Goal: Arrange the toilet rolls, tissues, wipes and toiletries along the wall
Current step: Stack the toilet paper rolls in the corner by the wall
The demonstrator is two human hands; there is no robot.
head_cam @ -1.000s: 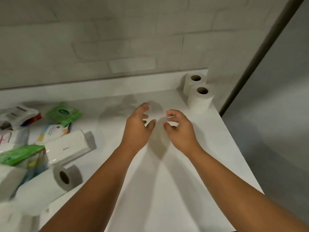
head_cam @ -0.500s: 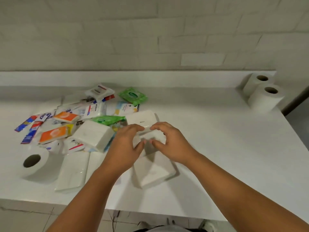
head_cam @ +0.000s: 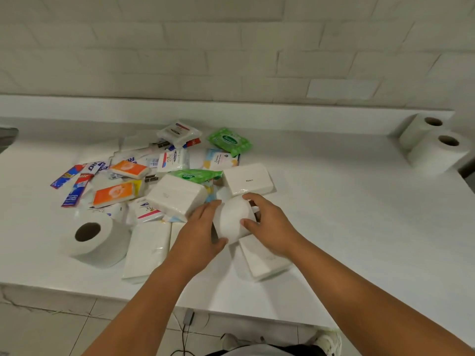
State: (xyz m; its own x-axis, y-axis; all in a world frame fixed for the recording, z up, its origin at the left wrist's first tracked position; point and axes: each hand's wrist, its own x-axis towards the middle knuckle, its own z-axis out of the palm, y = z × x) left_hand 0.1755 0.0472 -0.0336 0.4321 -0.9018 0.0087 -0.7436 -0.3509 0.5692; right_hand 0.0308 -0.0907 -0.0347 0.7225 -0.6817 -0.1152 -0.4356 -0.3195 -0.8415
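A white toilet roll (head_cam: 232, 218) lies on its side at the near edge of the pile, and both hands hold it. My left hand (head_cam: 199, 233) curls round its left side; my right hand (head_cam: 270, 227) grips its right side with thumb and fingers. Two toilet rolls (head_cam: 437, 145) stand upright at the wall in the far right corner. Another toilet roll (head_cam: 96, 240) lies at the near left. The pile holds white tissue packs (head_cam: 177, 195), green wipes packs (head_cam: 228, 141), orange tissue packs (head_cam: 114, 192) and toothpaste boxes (head_cam: 74, 188).
The white counter (head_cam: 347, 214) runs along a white brick wall (head_cam: 231, 47) with a low ledge (head_cam: 257, 111). Flat white tissue packs (head_cam: 146, 250) lie near the front edge. Tiled floor, a cable and my shoes show below the counter's edge.
My view swung left from the right corner to the pile. Both hands came from empty over the bare counter down onto the pile and now hold a toilet roll.
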